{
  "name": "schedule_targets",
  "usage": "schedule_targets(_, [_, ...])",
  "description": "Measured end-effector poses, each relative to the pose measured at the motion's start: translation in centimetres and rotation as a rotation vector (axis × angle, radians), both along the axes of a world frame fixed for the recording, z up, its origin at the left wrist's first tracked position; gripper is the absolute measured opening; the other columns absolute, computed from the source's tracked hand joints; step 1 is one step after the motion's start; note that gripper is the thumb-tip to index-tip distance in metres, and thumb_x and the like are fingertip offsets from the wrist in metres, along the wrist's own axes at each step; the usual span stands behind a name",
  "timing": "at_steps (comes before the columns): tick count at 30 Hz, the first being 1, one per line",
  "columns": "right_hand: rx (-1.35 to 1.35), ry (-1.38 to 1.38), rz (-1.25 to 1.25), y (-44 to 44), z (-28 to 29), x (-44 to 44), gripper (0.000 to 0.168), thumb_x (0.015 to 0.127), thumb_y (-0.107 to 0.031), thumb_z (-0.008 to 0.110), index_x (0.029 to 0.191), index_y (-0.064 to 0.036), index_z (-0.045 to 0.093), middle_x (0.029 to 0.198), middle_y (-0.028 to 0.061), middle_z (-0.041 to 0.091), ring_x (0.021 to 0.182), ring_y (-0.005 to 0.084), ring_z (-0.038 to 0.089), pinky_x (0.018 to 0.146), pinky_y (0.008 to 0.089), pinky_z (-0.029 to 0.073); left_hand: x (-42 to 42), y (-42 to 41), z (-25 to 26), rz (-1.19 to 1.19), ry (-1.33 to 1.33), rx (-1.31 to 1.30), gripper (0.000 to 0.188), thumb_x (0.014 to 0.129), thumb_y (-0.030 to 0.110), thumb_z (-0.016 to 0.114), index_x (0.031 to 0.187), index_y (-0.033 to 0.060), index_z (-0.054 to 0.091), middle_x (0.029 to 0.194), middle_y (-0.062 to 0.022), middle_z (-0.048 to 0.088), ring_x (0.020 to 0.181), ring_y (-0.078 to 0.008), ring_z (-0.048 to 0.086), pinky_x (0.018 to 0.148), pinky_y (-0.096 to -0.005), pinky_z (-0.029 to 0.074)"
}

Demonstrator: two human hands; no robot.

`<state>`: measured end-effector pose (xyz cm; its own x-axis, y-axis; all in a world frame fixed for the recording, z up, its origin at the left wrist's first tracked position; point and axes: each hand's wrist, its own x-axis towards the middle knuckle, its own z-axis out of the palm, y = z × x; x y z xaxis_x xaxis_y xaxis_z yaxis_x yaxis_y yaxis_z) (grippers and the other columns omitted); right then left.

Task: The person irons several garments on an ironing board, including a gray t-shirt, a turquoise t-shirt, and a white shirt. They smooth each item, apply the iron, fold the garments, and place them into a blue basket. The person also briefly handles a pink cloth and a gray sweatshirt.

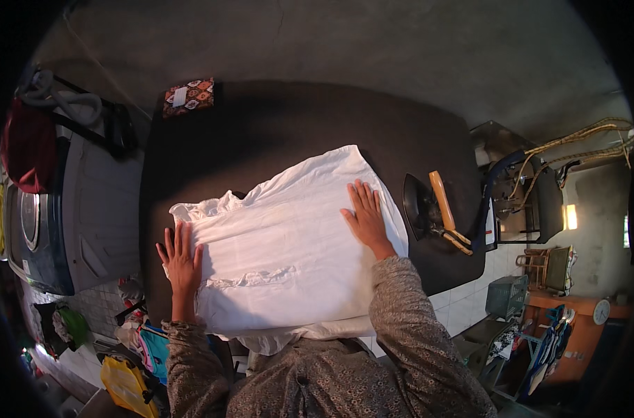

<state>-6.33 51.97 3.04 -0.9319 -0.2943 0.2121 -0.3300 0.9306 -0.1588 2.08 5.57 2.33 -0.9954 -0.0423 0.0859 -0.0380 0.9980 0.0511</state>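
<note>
A white cloth garment [280, 240] with ruffled trim lies spread on a dark-covered table [296, 115], its near edge hanging over toward my body. My left hand [182, 261] rests flat at the garment's left edge, fingers apart. Near the right edge my right hand [366, 217] presses palm down on the fabric, its fingers a little spread. Neither hand grips anything. Just right of the garment, apart from my right hand, is a black iron [421, 204] with a wooden handle [441, 198] and a cord attached.
A patterned box [189, 97] sits at the table's far left corner. Left of the table stands a washing machine [45, 230] with a dark red cloth [28, 146] on it. Yellow-striped hoses or cords [573, 136] run beside the right edge. Clothes on hangers [549, 345] are at lower right.
</note>
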Motion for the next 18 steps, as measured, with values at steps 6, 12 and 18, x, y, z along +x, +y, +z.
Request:
schedule_targets(6, [-0.042, 0.085, -0.249, 4.6, 7.7, -3.7, 0.058, 0.086, -0.034, 0.07, 0.134, -0.006, 0.056, 0.133, 0.0186, 0.059, 0.127, 0.0388, 0.051, 0.109, 0.0509, 0.037, 3.5, -7.0, -1.1, 0.273, 0.088, 0.646, 0.05, 0.099, 0.023, 0.055, 0.146, 0.0101, 0.045, 0.145, -0.0149, 0.047, 0.129, -0.0324, 0.049, 0.11, -0.0426, 0.036])
schedule_targets(12, [0.325, 0.012, -0.636, 18.6, 3.8, -2.8, 0.05, 0.098, -0.051, 0.057, 0.12, -0.007, 0.05, 0.084, 0.0253, 0.067, 0.074, 0.0405, 0.069, 0.061, 0.0505, 0.054, 3.8, -9.9, 1.0, 0.542, -0.326, 0.831, 0.041, 0.099, 0.039, 0.057, 0.096, -0.0013, 0.063, 0.085, -0.0197, 0.064, 0.082, -0.0285, 0.063, 0.076, -0.0387, 0.049])
schedule_targets(18, [-0.143, -0.284, -0.657, 15.1, 8.9, -4.5, 0.048, 0.1, -0.047, 0.055, 0.12, -0.004, 0.05, 0.081, 0.0255, 0.066, 0.065, 0.0423, 0.066, 0.057, 0.0483, 0.052, 2.3, -9.7, 2.3, 0.648, -0.558, 0.847, 0.071, 0.092, 0.063, 0.055, 0.1, -0.0048, 0.074, 0.085, -0.0236, 0.071, 0.081, -0.0335, 0.07, 0.078, -0.0423, 0.053])
